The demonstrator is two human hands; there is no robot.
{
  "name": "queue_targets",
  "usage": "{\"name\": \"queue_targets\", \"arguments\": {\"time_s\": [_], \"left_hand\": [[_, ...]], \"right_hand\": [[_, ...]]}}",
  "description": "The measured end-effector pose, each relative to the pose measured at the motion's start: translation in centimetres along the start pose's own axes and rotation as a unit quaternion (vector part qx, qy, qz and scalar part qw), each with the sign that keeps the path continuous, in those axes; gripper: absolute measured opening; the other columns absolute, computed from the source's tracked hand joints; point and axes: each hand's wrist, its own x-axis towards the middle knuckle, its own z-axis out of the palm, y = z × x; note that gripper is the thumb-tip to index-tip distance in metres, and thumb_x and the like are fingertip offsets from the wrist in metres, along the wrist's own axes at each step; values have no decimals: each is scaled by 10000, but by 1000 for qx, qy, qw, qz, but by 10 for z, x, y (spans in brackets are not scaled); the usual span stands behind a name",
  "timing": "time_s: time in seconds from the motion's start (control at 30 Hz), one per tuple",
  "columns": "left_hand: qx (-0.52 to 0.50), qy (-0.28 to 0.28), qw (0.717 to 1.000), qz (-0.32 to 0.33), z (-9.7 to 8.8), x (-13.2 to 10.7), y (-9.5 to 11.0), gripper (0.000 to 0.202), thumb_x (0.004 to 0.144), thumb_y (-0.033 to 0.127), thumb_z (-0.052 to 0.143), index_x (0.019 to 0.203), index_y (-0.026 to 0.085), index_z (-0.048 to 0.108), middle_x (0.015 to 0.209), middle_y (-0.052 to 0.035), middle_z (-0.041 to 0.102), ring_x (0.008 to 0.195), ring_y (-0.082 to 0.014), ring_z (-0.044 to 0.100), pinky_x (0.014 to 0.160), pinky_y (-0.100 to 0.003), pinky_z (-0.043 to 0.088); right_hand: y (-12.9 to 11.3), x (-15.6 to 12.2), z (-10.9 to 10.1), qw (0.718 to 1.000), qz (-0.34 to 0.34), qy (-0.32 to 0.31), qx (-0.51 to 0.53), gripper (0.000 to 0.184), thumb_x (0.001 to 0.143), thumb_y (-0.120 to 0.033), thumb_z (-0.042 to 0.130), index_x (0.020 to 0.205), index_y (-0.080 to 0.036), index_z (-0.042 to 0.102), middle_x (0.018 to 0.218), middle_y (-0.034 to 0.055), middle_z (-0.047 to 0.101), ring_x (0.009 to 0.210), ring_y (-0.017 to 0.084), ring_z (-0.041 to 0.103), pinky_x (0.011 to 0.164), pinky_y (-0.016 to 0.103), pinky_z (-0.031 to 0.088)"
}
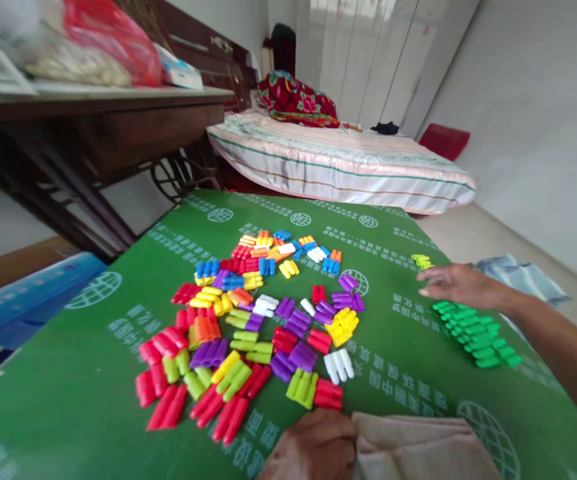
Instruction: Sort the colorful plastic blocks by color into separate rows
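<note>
My right hand (445,285) reaches in from the right with fingers apart, nothing visible between them. Just beyond its fingertips lie small yellow-green toy pieces (421,261) of joined plastic tubes. Below the hand, a staggered row of green tube pieces (478,333) rests on the green board (93,353). My left hand (313,445) is at the bottom edge, fingers curled beside beige cloth (418,445); what they hold, if anything, is hidden. Near it are a red piece (328,394), a lime piece (302,388) and a white piece (339,366).
Red, purple, yellow, orange, blue and white tube pieces (298,323) lie scattered mid-board. A dark wooden table (133,133) with bags stands at left. Beyond the board is a bed (343,160); striped cloth (521,277) lies past its right edge. A blue box (33,300) sits lower left.
</note>
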Motion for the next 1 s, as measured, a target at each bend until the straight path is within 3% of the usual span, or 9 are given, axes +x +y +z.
{"name": "queue_targets", "arguments": {"time_s": [0.1, 0.23, 0.37, 0.43, 0.67, 0.83, 1.0], "left_hand": [[-2, -21, 1000, -4, -6, 6, 6, 195, 917, 200, 416, 778, 195, 553, 911, -50, 667, 858, -135, 601, 766, -223, 474], [-7, -58, 998, -30, -19, 10, 22, 172, 910, 192, 402, 805, 197, 538, 900, -56, 654, 882, -149, 599, 830, -253, 467], [6, -75, 996, -52, -21, 9, 28, 129, 877, 159, 443, 773, 194, 510, 904, -39, 647, 888, -151, 593, 841, -252, 457], [17, -77, 996, -50, -20, 8, 27, 130, 862, 157, 462, 740, 191, 489, 876, -30, 638, 861, -147, 591, 826, -244, 457], [56, -70, 995, -31, -15, 6, 26, 152, 851, 157, 460, 703, 188, 445, 853, -19, 632, 828, -133, 596, 843, -227, 455], [69, -66, 995, -23, -14, 5, 26, 159, 832, 158, 474, 682, 190, 431, 840, -18, 631, 813, -133, 597, 827, -218, 465], [53, -69, 996, -22, -13, 4, 24, 142, 812, 151, 495, 690, 196, 438, 868, -16, 645, 868, -143, 612, 872, -229, 467]], "right_hand": [[-24, -25, 38, 997, -44, -54, 21, 577, 762, -504, 592, 1189, -117, 612, 939, 101, 712, 822, 219, 657, 746, 323, 509], [-74, -54, 86, 992, -108, -65, 8, 431, 820, -419, 565, 1165, -171, 635, 865, 44, 695, 738, 156, 619, 649, 246, 446], [-133, -76, 115, 973, -209, -90, -30, 193, 850, -291, 527, 923, -201, 681, 697, -23, 629, 627, 104, 546, 565, 204, 333], [-158, -81, 124, 963, -250, -87, -57, 168, 849, -263, 520, 792, -191, 660, 657, -30, 596, 610, 95, 515, 556, 203, 296], [-211, -62, 148, 941, -283, -59, -173, 179, 852, -271, 509, 784, -214, 665, 676, -14, 636, 644, 119, 554, 554, 230, 263], [-246, -38, 160, 923, -252, -40, -289, 264, 867, -247, 447, 943, -202, 696, 910, 85, 716, 867, 219, 653, 668, 267, 394], [-268, -19, 173, 924, -201, -70, -318, 284, 807, -276, 538, 987, -148, 717, 996, 149, 716, 928, 283, 668, 680, 296, 463]]}}
